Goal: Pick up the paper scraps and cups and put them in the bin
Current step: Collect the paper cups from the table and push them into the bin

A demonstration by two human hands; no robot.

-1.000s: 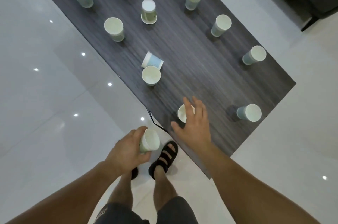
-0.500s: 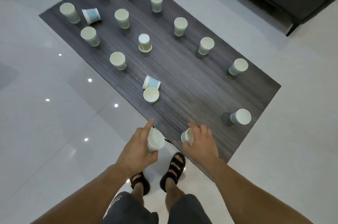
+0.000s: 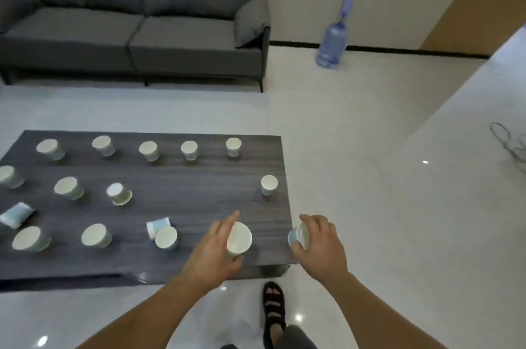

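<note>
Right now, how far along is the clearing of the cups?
Done: nothing shows as binned; no bin is in view. In hand: the left hand holds a cup, the right hand grips a second cup. Left: over ten cups stand or lie on the table; no paper scraps are visible.

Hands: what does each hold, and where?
Left hand: a paper cup, by its side wall. Right hand: a second cup, also by its side.
</note>
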